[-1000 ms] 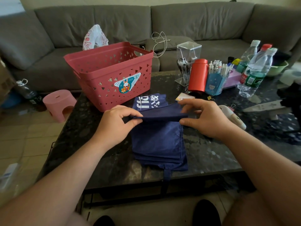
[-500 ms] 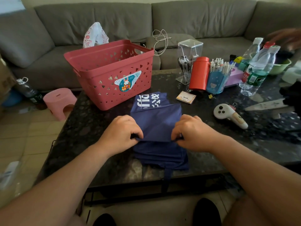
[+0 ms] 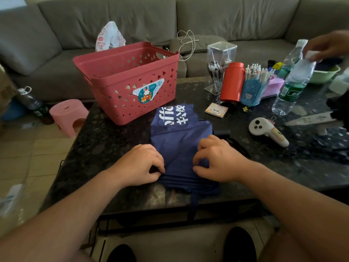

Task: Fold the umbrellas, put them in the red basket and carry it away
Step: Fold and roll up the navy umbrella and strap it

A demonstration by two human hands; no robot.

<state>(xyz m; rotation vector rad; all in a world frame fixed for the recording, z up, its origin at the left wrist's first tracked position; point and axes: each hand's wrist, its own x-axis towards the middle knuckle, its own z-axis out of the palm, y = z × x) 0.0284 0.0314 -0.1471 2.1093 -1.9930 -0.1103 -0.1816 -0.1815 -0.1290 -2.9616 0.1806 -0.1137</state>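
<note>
Fold pulled nearer; left hand (image 3: 139, 165), right hand (image 3: 217, 159) fingers pinching navy umbrella (image 3: 177, 142) cloth.

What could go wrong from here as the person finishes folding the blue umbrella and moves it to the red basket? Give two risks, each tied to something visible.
1. The left hand and right hand pinch only the near edge of the blue umbrella; on lifting, the stacked folds may well slip open.
2. The table is crowded: swinging towards the red basket could knock the water bottle or red canister, and another person's hand reaches in nearby.
</note>
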